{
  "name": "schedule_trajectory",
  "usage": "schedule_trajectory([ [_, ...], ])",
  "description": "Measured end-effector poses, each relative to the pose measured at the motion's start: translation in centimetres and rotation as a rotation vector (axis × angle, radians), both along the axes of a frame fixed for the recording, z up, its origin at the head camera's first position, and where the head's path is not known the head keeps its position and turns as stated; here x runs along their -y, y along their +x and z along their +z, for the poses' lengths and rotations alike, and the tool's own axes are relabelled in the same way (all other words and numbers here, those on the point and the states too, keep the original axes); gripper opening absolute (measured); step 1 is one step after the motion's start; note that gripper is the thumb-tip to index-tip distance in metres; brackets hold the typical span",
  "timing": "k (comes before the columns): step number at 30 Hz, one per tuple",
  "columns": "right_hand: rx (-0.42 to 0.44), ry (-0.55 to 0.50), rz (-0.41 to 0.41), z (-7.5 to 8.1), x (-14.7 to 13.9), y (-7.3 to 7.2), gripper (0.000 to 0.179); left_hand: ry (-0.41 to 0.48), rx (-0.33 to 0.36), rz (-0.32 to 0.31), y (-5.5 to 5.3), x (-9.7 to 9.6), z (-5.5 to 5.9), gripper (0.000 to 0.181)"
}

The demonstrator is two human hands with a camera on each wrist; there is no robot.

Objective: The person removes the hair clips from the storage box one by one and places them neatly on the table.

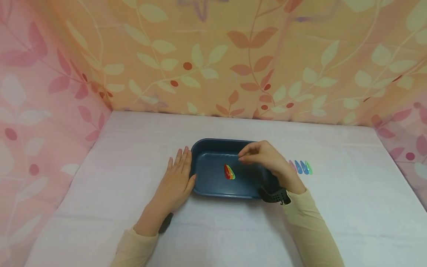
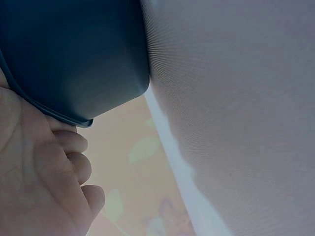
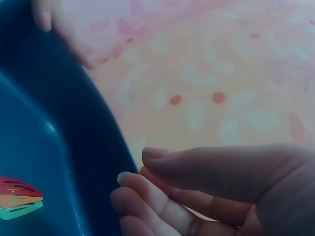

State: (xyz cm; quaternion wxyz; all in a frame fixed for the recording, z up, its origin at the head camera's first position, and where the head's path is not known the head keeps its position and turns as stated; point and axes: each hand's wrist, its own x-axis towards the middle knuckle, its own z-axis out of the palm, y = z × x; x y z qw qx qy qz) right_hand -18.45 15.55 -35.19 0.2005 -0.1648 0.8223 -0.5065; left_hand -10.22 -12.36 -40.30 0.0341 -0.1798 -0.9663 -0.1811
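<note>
A dark blue tray (image 1: 213, 194) stands on the white table. Inside it lie red, orange-yellow and green snap hair clips (image 1: 229, 172), overlapping in a small fan; they also show in the right wrist view (image 3: 19, 197). My left hand (image 1: 175, 181) rests against the tray's left rim, fingers straight and thumb at the edge. Above the tray's right half hovers my right hand (image 1: 263, 155), its fingers loosely bent. Nothing shows between its thumb and fingertips in the right wrist view.
Right of the tray, a row of several hair clips (image 1: 301, 167) in pink, blue and green lies on the white tablecloth (image 1: 350, 207), partly behind the right wrist. A floral curtain (image 1: 213, 74) rises behind the table and along both sides. A black watch strap (image 1: 275, 195) circles the right wrist.
</note>
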Motion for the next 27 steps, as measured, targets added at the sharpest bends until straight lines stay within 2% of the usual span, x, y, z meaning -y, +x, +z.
schedule_trajectory([
  [11, 0.057, 0.046, 0.057, -1.3, 1.2, -1.4, 0.019, 0.002, 0.013, 0.004, 0.0, -0.1, 0.1, 0.069],
  [20, 0.073, 0.113, 0.064, -1.8, 1.6, -1.8, 0.012, -0.001, 0.004, -0.001, 0.0, -0.1, 0.2, 0.068],
  [27, 0.116, 0.174, 0.098, -3.0, 1.8, -2.3, 0.01, 0.001, 0.009, 0.001, 0.0, -0.1, 0.1, 0.068],
])
